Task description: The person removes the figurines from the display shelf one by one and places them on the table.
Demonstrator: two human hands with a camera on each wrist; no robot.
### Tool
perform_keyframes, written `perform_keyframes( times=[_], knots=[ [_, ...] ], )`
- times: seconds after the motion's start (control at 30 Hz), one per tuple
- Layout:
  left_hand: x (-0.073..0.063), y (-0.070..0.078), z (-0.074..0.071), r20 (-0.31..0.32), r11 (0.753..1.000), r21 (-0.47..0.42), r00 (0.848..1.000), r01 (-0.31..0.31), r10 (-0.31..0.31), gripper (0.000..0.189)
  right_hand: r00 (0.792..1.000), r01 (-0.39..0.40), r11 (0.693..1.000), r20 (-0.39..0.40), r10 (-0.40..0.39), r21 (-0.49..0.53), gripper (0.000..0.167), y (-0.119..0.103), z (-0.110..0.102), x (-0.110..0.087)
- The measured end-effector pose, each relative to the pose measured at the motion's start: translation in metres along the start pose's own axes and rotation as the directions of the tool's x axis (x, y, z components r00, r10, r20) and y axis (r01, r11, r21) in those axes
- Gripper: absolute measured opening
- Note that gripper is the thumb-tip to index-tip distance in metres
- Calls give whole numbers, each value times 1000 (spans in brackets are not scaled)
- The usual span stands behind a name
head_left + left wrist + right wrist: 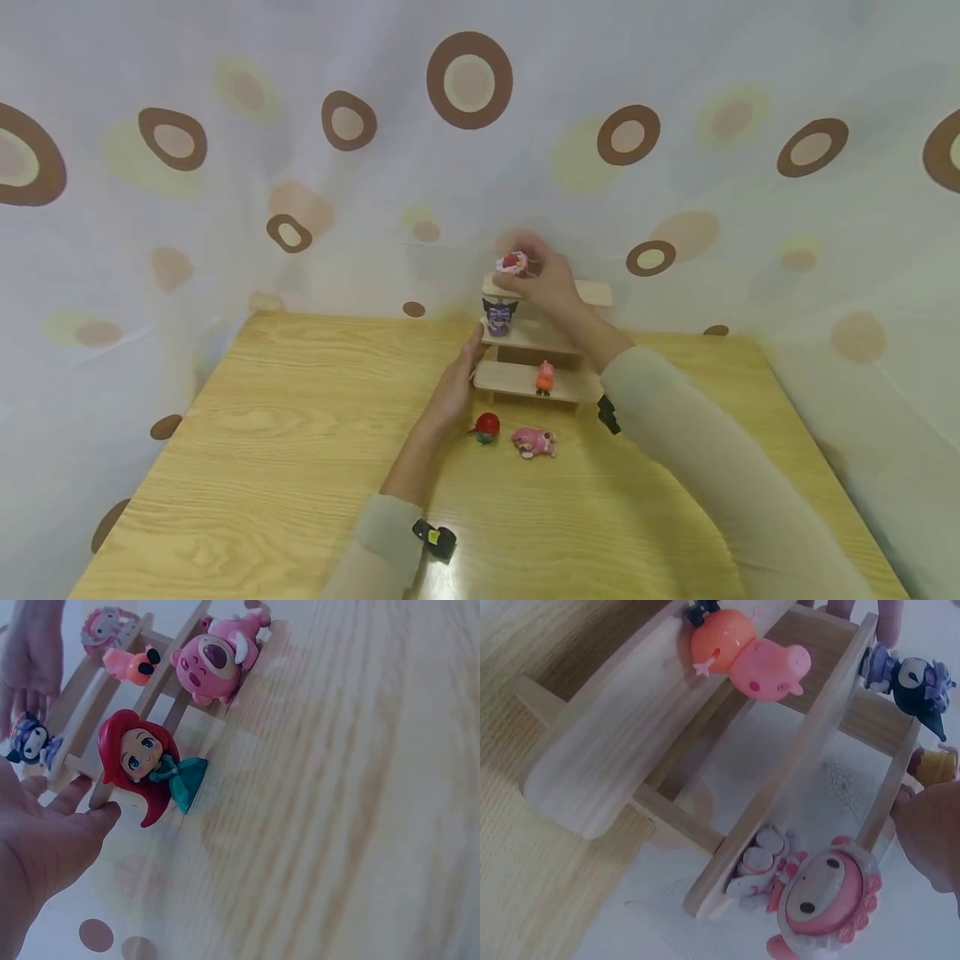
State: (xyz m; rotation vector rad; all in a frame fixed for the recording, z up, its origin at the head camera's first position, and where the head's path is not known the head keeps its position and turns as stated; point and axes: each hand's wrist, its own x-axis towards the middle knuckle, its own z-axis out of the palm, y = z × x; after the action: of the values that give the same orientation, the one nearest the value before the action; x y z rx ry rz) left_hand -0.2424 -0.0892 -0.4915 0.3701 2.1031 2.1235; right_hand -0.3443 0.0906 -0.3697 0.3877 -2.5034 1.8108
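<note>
At the top board of a three-tier wooden shelf stand [536, 336], my right hand [551, 279] pinches a small pink, white and red figurine [512, 263]. Whether it touches the board I cannot tell; only its yellowish-brown part shows in the right wrist view. My left hand [453, 387] rests with extended fingers against the stand's left end. On the middle board are a dark-hooded figurine [499, 317] and, at the other end, a pink-hooded figurine [825, 896], which my right arm hides in the head view. An orange-dressed pig figurine [544, 379] stands on the lowest board.
Before the stand, on the wooden table [300, 433], are a red-haired doll figurine in a green dress [154, 757] and a pink bear figurine [534, 442] lying down. A patterned cloth [375, 192] hangs close behind the stand.
</note>
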Motion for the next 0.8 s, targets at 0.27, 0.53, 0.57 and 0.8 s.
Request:
perform_keyframes(
  times=[0.27, 0.53, 0.57, 0.8],
  knots=[
    [0, 1, -1, -10, 1000, 6, 1000, 7, -7, 60, 998, -16, 1000, -61, 16, 4, 58, 0, 7, 2],
    [4, 6, 0, 3, 999, 47, 1000, -11, 11, 60, 997, 38, 998, -66, -34, 59, 54, -18, -7, -7],
    [4, 7, -1, 2, 999, 53, 1000, -12, 12, 60, 997, 47, 997, -65, -43, 63, 53, -22, -9, -9],
    [3, 12, -5, 1, 996, 85, 1000, -22, 22, 61, 996, 70, 996, -62, -66, 64, 56, -41, -19, -24]
  ],
)
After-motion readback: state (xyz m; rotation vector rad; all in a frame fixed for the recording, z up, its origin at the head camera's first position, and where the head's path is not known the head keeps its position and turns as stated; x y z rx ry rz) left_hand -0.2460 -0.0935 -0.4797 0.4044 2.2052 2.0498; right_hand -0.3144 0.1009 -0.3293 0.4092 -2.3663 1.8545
